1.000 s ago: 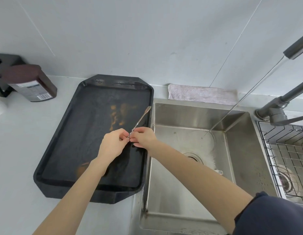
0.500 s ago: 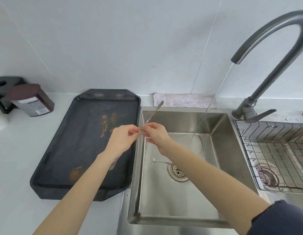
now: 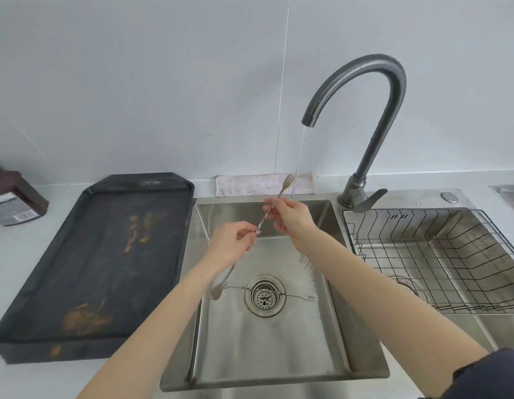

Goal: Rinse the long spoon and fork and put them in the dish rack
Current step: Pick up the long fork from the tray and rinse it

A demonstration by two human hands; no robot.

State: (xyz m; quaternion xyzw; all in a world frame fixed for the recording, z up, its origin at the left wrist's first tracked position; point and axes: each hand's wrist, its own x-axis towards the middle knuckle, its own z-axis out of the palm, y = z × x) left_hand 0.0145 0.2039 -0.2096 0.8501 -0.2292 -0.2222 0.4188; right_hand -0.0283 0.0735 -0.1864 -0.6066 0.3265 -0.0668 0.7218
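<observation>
Steel, thin and twisted along its shaft, the long bar spoon with a fork end (image 3: 261, 223) is pinched by both hands above the stainless sink basin (image 3: 279, 347). The right hand (image 3: 290, 216) nips the upper shaft between thumb and curled fingers, just below the small fork tines, which stand beside the thin stream of water falling from the dark grey gooseneck tap (image 3: 374, 90). The left hand (image 3: 232, 246) pinches the shaft lower down, and the spoon bowl hangs below it near the drain. A second slender steel spoon-fork (image 3: 293, 296) lies flat across the round drain strainer (image 3: 265, 295). Right of the basin sits the black wire dish rack (image 3: 440, 254); left of it, on the counter, the stained black rectangular tray (image 3: 86, 263).
</observation>
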